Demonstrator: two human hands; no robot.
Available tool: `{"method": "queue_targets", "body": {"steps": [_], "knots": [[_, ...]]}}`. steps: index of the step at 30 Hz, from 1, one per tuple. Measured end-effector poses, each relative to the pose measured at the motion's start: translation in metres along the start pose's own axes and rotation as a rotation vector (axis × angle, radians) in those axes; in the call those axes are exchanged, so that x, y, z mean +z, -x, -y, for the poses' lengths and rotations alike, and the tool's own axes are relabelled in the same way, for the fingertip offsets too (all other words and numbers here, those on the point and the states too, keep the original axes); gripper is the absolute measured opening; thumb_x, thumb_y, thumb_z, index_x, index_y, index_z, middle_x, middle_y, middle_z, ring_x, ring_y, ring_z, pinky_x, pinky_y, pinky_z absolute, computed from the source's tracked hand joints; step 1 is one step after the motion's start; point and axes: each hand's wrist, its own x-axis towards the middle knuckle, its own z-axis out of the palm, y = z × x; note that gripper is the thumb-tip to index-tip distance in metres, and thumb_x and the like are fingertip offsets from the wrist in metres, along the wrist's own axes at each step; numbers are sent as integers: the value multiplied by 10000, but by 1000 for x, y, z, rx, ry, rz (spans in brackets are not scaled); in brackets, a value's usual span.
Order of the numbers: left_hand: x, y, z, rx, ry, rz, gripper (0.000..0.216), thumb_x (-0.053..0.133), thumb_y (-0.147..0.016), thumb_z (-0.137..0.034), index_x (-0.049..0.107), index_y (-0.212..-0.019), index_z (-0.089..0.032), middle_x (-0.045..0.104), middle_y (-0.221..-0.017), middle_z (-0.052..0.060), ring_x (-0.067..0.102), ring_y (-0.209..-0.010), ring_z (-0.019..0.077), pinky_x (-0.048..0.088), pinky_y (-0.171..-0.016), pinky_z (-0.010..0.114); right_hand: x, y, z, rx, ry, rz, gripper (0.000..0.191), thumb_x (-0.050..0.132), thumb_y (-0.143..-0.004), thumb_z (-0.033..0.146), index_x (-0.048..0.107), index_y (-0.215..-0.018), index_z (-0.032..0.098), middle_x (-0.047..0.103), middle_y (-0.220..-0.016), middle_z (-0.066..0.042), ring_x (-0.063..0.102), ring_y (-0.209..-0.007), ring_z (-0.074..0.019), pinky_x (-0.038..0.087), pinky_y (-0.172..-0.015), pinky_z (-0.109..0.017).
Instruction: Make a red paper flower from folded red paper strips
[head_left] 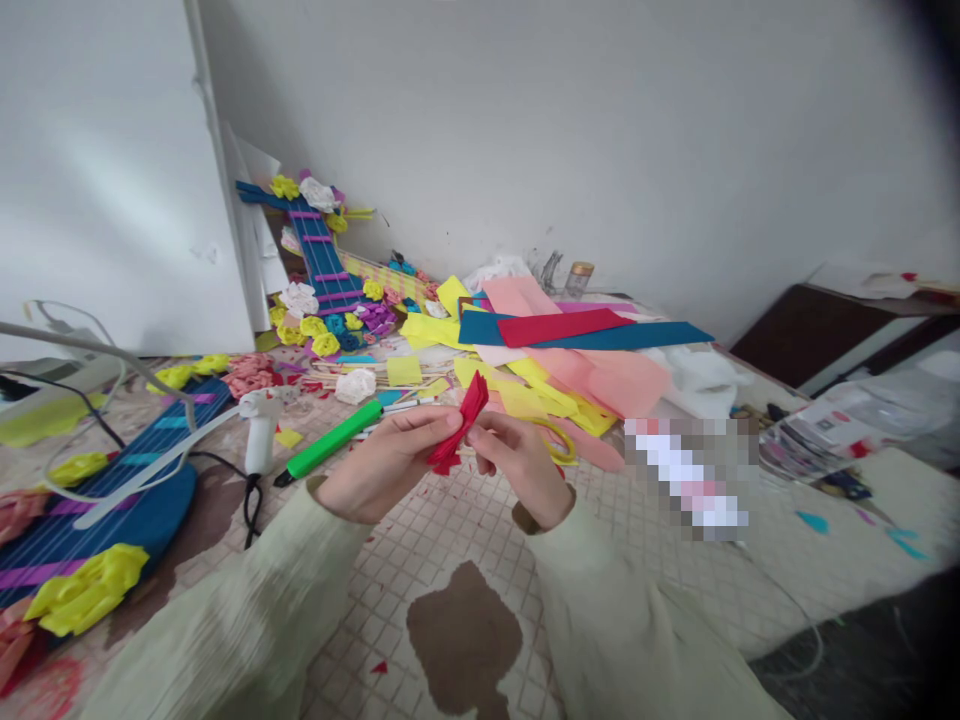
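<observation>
A small bundle of folded red crepe paper (pixel 466 412) is held up over the middle of the table, tilted with its upper end to the right. My left hand (pixel 391 455) is closed on it, thumb on top and fingers behind. At its right edge my right hand (pixel 521 460) is closed, with thumb and fingertips pinching the lower right side. Red paper scraps lie just beneath the bundle. Beyond my right hand, the yellow handle of what looks like scissors (pixel 562 440) shows in part.
A white glue gun (pixel 260 430) and a green cylinder (pixel 335 440) are on the left, beside a blue flower-decorated guitar shape (pixel 161 500). Another decorated guitar shape (pixel 322 255) leans at the back. Coloured paper strips (pixel 585 330) pile up behind my hands. A clear plastic container (pixel 817 430) is at right.
</observation>
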Motion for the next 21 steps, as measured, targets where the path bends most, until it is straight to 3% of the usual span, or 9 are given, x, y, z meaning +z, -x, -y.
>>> {"method": "queue_targets", "body": {"steps": [6,12,21], "knots": [[-1,0,1,-25,-75,31,146,516,-775,-201,643,-735,-139,631,-740,24,559,-715,127,418,-684,243,-1,1,2,9,-14,25,216,533,-692,363,541,-645,152,443,-473,37,403,-442,-85,321,-436,-215],[-3,-1,3,-37,-57,6,34,565,-740,-205,568,-724,-175,591,-663,-23,536,-606,88,407,-607,216,-2,1,3,-6,-16,47,204,529,-686,351,552,-697,148,440,-491,36,397,-448,-86,307,-437,-219],[-2,-1,3,22,-93,-12,83,539,-751,-231,520,-703,-167,544,-650,-30,497,-593,81,374,-548,198,-2,0,-2,-23,-11,25,212,544,-694,358,570,-707,149,459,-509,30,414,-462,-88,327,-446,-220]]}}
